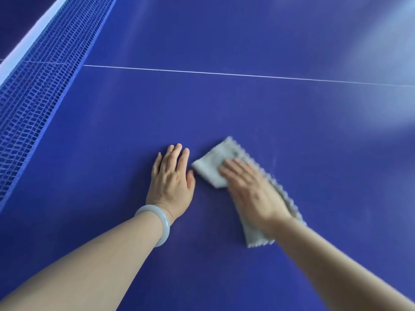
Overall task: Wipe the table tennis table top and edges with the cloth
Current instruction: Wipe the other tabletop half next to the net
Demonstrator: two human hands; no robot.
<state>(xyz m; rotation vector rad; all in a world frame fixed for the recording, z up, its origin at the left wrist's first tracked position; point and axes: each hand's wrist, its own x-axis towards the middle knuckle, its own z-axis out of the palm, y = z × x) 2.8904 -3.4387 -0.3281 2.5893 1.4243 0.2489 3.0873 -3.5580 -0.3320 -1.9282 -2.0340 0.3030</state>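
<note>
Hands lie on the blue table (224, 113), both of them, palms down. The right hand (253, 191) is flat on top of the cloth (211, 167), with its fingers straight and close together, pressing the cloth onto the table. It does not pinch or grab it. This hand looks a bit blurry.

The cloth is pale grey and folded, with a zigzag edge. It sits on the table top near the middle of the view. One end sticks out in front of the right fingertips and the other end sticks out behind, under the wrist.

The left hand (171, 176) rests flat on the bare table just to the left of the cloth. Its fingers are straight and a little spread, and it holds nothing. Its thumb is very close to the near corner of the cloth - whether they touch, I cannot tell. A smooth pale bangle (157, 221) goes round the left wrist.

A thin white line (224, 73) runs across the table, further away than the hands. On the left stands the blue net (40, 90) with a white band (22, 46) along its top, well apart from both hands. Soft light shines on the table at the top right - it makes that part look paler
</note>
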